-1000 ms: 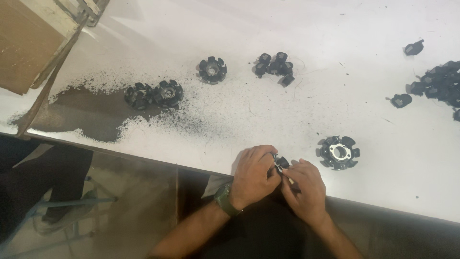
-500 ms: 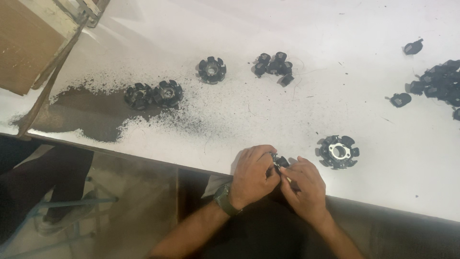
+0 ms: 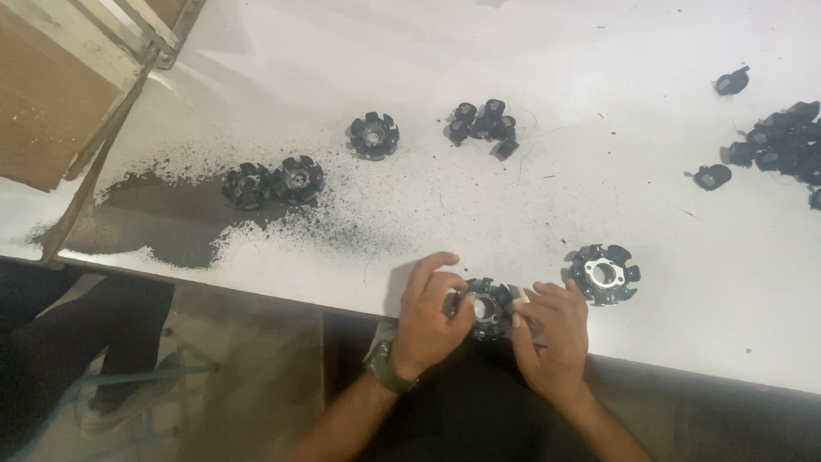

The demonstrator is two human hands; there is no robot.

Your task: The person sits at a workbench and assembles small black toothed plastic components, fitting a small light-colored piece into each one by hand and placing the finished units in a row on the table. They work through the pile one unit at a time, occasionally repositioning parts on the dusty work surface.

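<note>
A black toothed ring part (image 3: pixel 490 306) with a round centre hole is held at the near table edge between both hands. My left hand (image 3: pixel 430 318) grips its left side with fingers curled over it; a dark watch sits on that wrist. My right hand (image 3: pixel 553 335) pinches its right side, where a small pale piece shows at the fingertips. A second ring part (image 3: pixel 605 274) with a light metal centre lies flat just right of my right hand.
On the white table (image 3: pixel 530 197) lie two ring parts (image 3: pixel 274 182) in a patch of dark dust, one more (image 3: pixel 374 135), a cluster of small black pieces (image 3: pixel 484 126), and a pile (image 3: pixel 782 147) at the right edge. A wooden frame (image 3: pixel 60 94) leans at far left.
The hands have shifted slightly on the held ring part, so its centre hole now shows more plainly between them. Everything on the table stays put.
</note>
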